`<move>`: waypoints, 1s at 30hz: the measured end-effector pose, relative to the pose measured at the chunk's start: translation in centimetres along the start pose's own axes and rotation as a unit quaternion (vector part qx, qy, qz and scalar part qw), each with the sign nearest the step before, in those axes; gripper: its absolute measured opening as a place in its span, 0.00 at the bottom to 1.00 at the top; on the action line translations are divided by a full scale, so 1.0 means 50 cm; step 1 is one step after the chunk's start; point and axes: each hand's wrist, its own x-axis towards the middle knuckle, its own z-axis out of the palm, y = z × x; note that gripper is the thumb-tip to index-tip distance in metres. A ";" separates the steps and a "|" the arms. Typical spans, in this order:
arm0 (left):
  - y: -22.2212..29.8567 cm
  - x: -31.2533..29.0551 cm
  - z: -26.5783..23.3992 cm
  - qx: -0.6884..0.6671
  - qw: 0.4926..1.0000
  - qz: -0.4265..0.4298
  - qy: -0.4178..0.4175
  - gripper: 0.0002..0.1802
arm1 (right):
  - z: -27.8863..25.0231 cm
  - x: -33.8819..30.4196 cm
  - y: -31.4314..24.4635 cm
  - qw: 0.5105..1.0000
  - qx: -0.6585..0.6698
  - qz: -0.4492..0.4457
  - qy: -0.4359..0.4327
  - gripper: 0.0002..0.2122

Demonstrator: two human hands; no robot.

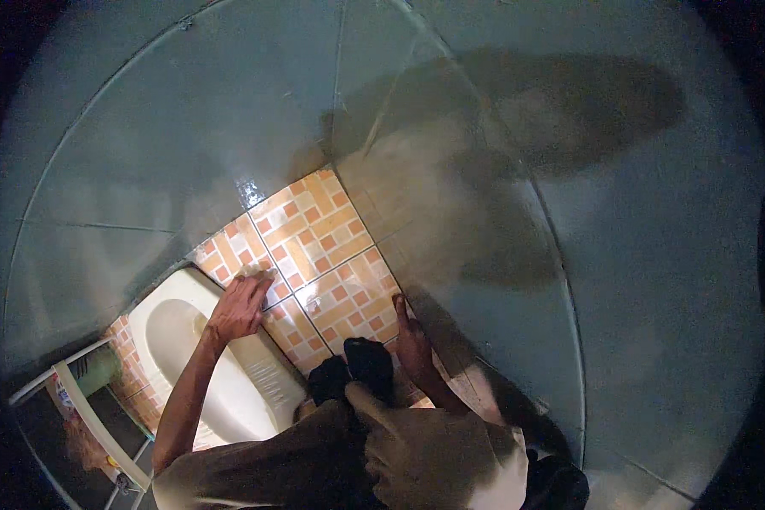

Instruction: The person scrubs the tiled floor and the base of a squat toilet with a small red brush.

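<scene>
Two hands low over an orange-and-cream tiled floor (331, 229), seen from above past bent knees in khaki trousers (416, 459). Left hand (240, 306) pressed down on a small pale cloth or sponge (252, 271), fingers spread and curled over it, right at the edge between the tiles and the rim of a cream squat toilet pan (174, 340); flat grip probably for pushing the pad hard along the grout line. Right hand (413, 338) set on the tiles close to the grey wall (620, 280), holding nothing visible, fingers seemingly extended, likely as a support for the crouched body. Dark feet or sandals (357, 367) between both hands. White metal rack (85, 408) at lower left, well apart.
</scene>
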 end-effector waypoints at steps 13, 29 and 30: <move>0.009 0.004 -0.026 -0.017 0.999 -0.028 -0.026 0.37 | 0.021 0.317 -0.154 0.999 -0.042 0.013 -0.023 0.43; 0.015 0.020 -0.029 0.005 1.000 -0.010 0.006 0.35 | 0.003 0.557 -0.256 0.998 0.038 0.042 0.032 0.24; 0.018 0.019 -0.031 0.008 1.000 -0.007 0.014 0.35 | 0.000 0.548 -0.250 0.999 0.023 0.031 0.034 0.25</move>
